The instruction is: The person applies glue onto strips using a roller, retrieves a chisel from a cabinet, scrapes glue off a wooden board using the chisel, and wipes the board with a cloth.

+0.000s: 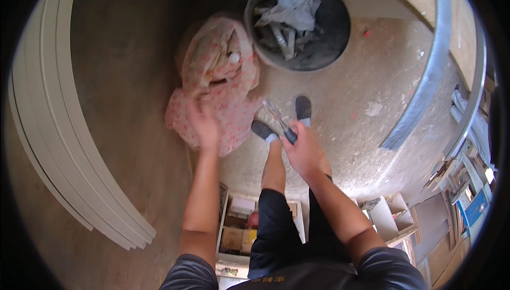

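Observation:
My left hand (203, 122) is over the lower part of a pinkish plastic bag (234, 122) with a red pattern. Its fingers are smeared by motion, so I cannot tell whether they touch the bag. In the bag's open top lie beige pieces and a small round white thing (234, 57). My right hand (303, 146) is closed around the dark grip of a hand tool (276, 113) with a shiny metal shaft. The shaft points up and left toward the bag's right edge; blur hides its exact kind.
Past the bag stands a round black tub (334, 45) with scraps and a crumpled white sheet. Long pale panels (58, 104) lean at the left. A silvery-blue strip (419, 99) curves along the right. Below, near my legs, is an open box (232, 239) of small goods.

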`<state>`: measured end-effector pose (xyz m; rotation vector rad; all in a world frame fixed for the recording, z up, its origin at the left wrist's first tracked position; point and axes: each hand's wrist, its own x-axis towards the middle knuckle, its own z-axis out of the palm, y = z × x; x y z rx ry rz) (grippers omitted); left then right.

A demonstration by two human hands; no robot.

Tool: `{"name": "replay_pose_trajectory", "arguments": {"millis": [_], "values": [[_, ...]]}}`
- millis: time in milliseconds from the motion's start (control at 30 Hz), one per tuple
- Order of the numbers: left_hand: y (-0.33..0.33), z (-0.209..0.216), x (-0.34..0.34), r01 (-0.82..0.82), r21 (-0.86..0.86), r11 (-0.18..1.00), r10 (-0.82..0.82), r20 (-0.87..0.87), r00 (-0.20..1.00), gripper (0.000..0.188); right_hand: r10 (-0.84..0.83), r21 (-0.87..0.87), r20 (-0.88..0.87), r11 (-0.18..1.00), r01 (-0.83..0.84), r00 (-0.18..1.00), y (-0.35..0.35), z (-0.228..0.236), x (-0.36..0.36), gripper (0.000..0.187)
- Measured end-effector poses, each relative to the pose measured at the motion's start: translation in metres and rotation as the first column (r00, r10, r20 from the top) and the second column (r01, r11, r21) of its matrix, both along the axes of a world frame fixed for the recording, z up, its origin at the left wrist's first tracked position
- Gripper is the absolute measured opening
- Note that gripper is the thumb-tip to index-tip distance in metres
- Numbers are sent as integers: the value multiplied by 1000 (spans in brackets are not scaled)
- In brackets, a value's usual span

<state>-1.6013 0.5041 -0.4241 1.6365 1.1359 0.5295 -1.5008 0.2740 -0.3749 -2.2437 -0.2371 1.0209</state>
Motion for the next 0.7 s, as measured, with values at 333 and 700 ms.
{"name": "replay_pose_trajectory", "arguments": {"millis": [333, 700], "values": [[-28, -127, 312, 867, 132, 480, -544, -730, 412, 33, -153, -132, -49, 981, 145, 987, -136, 41, -7, 31], [-67, 124, 105, 1, -752, 659, 330, 290, 898, 39, -270, 415, -568, 723, 553, 778, -68, 157, 15, 28]]}}
